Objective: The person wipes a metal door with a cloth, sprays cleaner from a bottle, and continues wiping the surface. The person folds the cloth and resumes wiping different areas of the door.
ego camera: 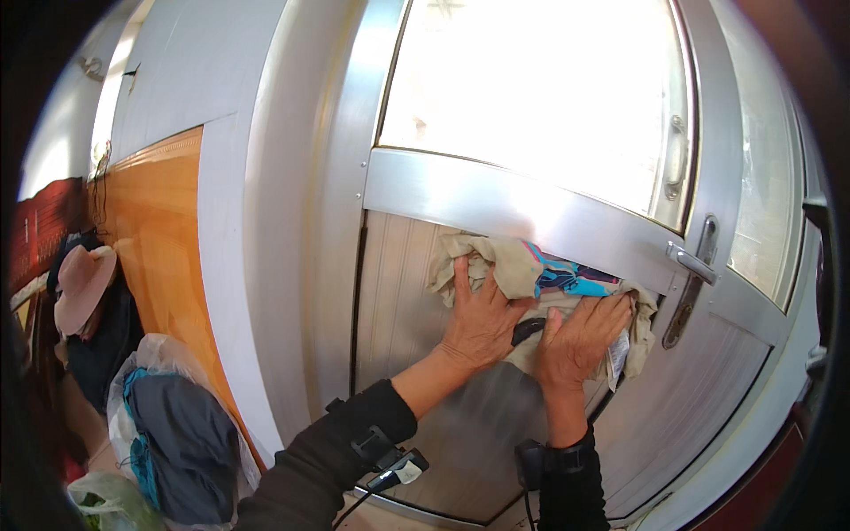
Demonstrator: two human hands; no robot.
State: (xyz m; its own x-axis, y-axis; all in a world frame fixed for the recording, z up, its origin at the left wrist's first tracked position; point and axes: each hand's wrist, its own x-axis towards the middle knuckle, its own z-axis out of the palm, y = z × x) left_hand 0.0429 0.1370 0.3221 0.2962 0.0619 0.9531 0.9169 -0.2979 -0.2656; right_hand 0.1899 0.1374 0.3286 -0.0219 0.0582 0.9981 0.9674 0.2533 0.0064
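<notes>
A bunched beige cloth (518, 265) with a blue, pink and dark print lies against the upper part of the metal door's lower panel (398, 285), just under the crossbar. My left hand (481, 315) presses on its left part with fingers spread. On the right part rests my right hand (578, 338), palm towards the door, fingers pointing up and right. A white tag (617, 358) hangs from the cloth beside my right hand. A small black patch of the cloth shows between the hands. Neither palm can be seen.
The door handle (692, 263) is right of the cloth, with a glass pane (531, 86) above. At left stand an orange wooden panel (159, 232), a pink hat (83, 285) on dark clothing, and a dark bundle (182, 438) in a clear plastic bag on the floor.
</notes>
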